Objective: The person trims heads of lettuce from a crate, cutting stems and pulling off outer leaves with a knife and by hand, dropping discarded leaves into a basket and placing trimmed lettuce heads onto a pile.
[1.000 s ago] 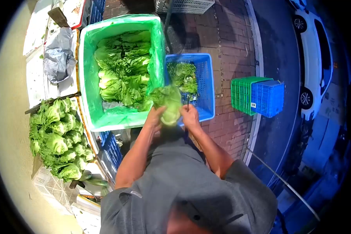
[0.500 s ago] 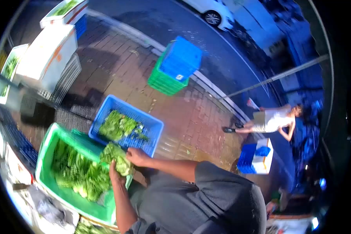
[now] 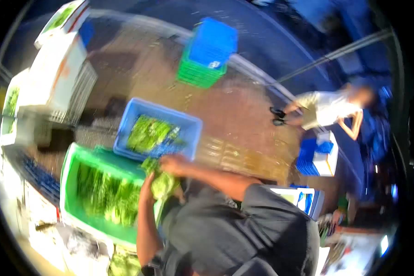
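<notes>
A head of leafy lettuce (image 3: pixel 164 185) is held in front of my dark shirt by my left hand (image 3: pixel 148 186), fingers wrapped round its side. My right hand (image 3: pixel 175 164), smeared by motion, is closed at the lettuce's upper edge, apparently gripping its leaves. Below and to the left, a green-lined box (image 3: pixel 71 193) holds long leafy greens (image 3: pixel 110 193). Just beyond my hands sits a blue plastic crate (image 3: pixel 191 124) with loose leaves (image 3: pixel 149 133) inside.
Blue and green crates (image 3: pixel 207 53) stand stacked by the curb. White foam boxes (image 3: pixel 55 69) are piled at the left. A person (image 3: pixel 329 108) in a white top stands at the right, near a blue-and-white box (image 3: pixel 317 154). Brick paving (image 3: pixel 244 110) lies between.
The view has shifted, uncovering a white-framed container beside my right arm. The other person has bent an arm and their legs have moved. Both my hands stay at the lettuce.
</notes>
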Tool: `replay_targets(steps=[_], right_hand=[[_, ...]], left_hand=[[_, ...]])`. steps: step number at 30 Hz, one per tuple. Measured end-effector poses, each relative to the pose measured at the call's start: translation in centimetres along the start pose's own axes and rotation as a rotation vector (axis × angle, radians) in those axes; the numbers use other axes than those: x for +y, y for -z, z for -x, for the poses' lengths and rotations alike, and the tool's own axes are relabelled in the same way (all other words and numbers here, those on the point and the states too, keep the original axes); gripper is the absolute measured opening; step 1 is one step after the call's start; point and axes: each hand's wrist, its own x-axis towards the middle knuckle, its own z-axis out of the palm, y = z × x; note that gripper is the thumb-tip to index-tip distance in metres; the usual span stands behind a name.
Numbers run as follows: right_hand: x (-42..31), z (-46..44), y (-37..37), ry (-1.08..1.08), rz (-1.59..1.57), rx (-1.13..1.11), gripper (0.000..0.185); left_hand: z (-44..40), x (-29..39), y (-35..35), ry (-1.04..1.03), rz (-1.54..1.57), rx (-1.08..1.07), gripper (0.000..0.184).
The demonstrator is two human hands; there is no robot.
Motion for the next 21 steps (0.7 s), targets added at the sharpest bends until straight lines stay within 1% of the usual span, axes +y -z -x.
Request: replay_targets(steps=[1,2,3,4,6,7,8,9,10,12,13,16,17,20,21], right_hand=[[0.7,-0.4,0.3,0.085,0.121,0.117,0.047],[3.6,-1.9,-1.1,0.102,-0.025,0.131,0.047],[3.8,-2.2,-0.6,0.122,0.038,0.131,0.041],[3.4,-2.3,-0.1,0.144,-0.012,0.142,0.037],[2.1,-2.2,0.5,0.168,-0.091,0.150,0.034],[0.7,-2.0,0.9,0.071,-0.042,0.086,0.034],[1.0,-2.4,0.7,0.186,-0.038,0.103,0.034],[1.0,-2.8,0.5,0.191,-0.069,0.093,0.033],[1.0,-3.1,0.1,0.193,-0.098,0.087,0.032],[0.2,-3.6,0.1,0.213,0.001,0.043,0.032],[-0.3,-3.8,0.1,0.224,0.050,0.024,0.032],[0.4,-5.1,-0.8,0.267,0.028,0.107,0.033],[0.3,-5.2,-0.7,0.261,-0.017,0.100,0.035],[1.2,-6.6,-1.2,0.187,0.010,0.056,0.035],[0.7,-6.5,-1.1,0.141,0.005,0.035,0.034]], left_hand=[[0.9,0.9,-0.9,0.072,0.072,-0.022,0.050],[2.2,1.9,-2.1,0.081,0.006,0.066,0.051],[1.3,1.1,-0.8,0.070,0.027,0.084,0.051],[0.5,0.2,0.7,0.049,0.044,0.094,0.051],[2.5,1.5,-0.3,0.003,0.051,0.012,0.055],[3.5,2.2,-0.6,-0.010,0.004,0.030,0.056],[4.3,2.5,-0.8,-0.016,-0.044,0.041,0.058],[3.8,1.7,-0.5,-0.073,-0.018,0.077,0.042],[3.6,1.3,0.3,-0.051,-0.008,0.055,0.047],[3.8,1.3,1.0,-0.007,0.006,0.010,0.058],[5.0,2.0,-0.1,-0.002,-0.006,0.080,0.057],[3.9,0.4,1.7,0.002,0.035,0.121,0.054],[3.3,-0.1,2.3,-0.001,0.101,0.069,0.051],[3.5,0.1,1.8,0.021,0.179,0.118,0.036],[3.6,0.4,1.7,0.003,0.128,0.122,0.036]])
